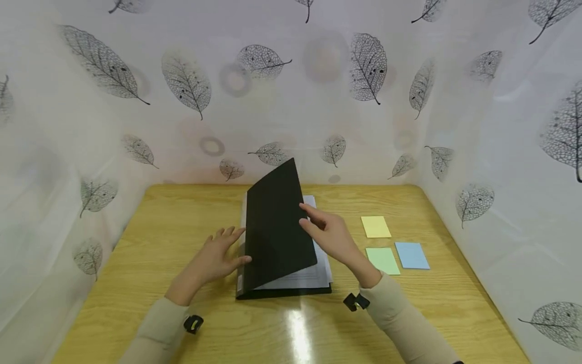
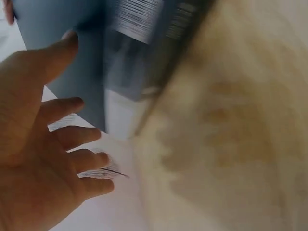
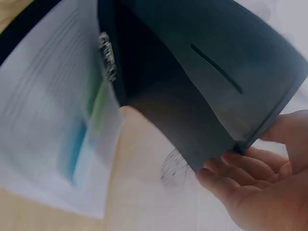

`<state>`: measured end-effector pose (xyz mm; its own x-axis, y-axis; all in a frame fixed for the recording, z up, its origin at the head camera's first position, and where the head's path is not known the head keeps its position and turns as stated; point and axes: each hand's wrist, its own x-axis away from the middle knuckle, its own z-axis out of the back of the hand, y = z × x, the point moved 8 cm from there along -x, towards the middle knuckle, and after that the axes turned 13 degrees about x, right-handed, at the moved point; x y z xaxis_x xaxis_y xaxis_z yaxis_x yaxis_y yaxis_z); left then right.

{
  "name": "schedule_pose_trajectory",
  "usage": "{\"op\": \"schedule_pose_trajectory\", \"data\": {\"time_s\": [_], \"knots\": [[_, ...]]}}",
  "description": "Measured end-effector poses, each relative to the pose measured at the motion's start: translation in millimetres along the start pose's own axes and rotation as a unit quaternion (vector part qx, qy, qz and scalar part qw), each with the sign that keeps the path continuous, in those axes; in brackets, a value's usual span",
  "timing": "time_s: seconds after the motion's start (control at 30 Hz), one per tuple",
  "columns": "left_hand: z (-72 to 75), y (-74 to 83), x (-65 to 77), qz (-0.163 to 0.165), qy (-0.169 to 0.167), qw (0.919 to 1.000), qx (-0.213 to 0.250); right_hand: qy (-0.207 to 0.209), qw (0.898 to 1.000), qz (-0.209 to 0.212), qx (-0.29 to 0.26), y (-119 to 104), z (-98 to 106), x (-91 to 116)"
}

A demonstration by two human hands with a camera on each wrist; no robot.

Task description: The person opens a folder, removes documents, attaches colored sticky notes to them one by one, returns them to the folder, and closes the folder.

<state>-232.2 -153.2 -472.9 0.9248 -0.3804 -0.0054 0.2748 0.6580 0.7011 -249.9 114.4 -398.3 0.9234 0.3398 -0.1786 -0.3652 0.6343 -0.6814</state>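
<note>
A black folder point(image 1: 275, 227) lies on the table with its front cover lifted partway. White printed sheets point(image 1: 302, 279) show beneath the cover. My right hand point(image 1: 331, 237) holds the cover's free edge between thumb and fingers. From the right wrist view, the cover's inner side point(image 3: 192, 86) has a pocket with a slit, and blurred green point(image 3: 98, 103) and blue strips point(image 3: 75, 149) stand out by the papers point(image 3: 33, 110). Beside the spine, my left hand point(image 1: 217, 257) has its fingers spread, thumb tip at the cover. A white label point(image 2: 137, 19) marks the spine.
Right of the folder lie yellow point(image 1: 376, 227), green point(image 1: 383, 261) and blue sticky notes point(image 1: 411, 255). Leaf-patterned sheeting point(image 1: 291, 111) encloses the wooden table point(image 1: 182, 222) at the back and both sides.
</note>
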Motion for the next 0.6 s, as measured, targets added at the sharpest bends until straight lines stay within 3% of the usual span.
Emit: {"op": "schedule_pose_trajectory", "data": {"time_s": [0.13, 0.4, 0.6], "knots": [[-11.6, -12.9, -2.4, -0.002, -0.015, 0.9998, -0.011, 0.003, 1.0, -0.014, 0.013, 21.2, 3.8, 9.6], [-26.4, -10.2, -8.9, -0.016, -0.038, 0.9978, -0.052, -0.012, 0.994, -0.047, 0.098, 59.8, -5.3, 19.7], [-36.9, -3.0, -11.7, -0.02, -0.048, 0.9948, -0.088, -0.065, 0.987, -0.094, 0.116, 85.6, -25.0, 23.3]]}}
